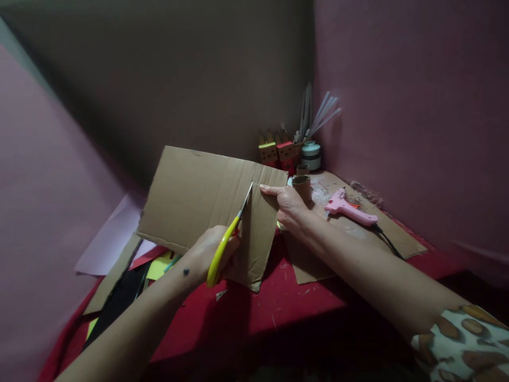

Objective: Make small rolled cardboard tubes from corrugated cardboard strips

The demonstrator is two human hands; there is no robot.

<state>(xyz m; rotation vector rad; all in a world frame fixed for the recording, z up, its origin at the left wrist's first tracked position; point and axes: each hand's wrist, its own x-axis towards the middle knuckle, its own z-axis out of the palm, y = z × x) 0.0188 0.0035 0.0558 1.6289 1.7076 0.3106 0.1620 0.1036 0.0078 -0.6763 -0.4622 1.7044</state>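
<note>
With left hand [210, 245], grips yellow scissors [220, 252] pointing up against cardboard [186, 196]; with right hand [292, 205], index finger [270, 189] extended, holds its edge.

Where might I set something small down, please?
Try the red cloth between the cardboard sheet and right forearm, dotted with scraps, or the cardboard mat right of the glue gun. Loose papers crowd the left; the teal jar and tubes fill the back corner.

- Dim light is leaving the back wall [207, 69] gloomy.
- Deep shadow is covering the near edge of the worktop [282, 310].
- Soft light is catching the cardboard [191, 191].
- Wide-angle distortion is stretching the forearms [358, 262] toward the corners.
- Softness is smudging the pale sticks [323, 115].
</note>
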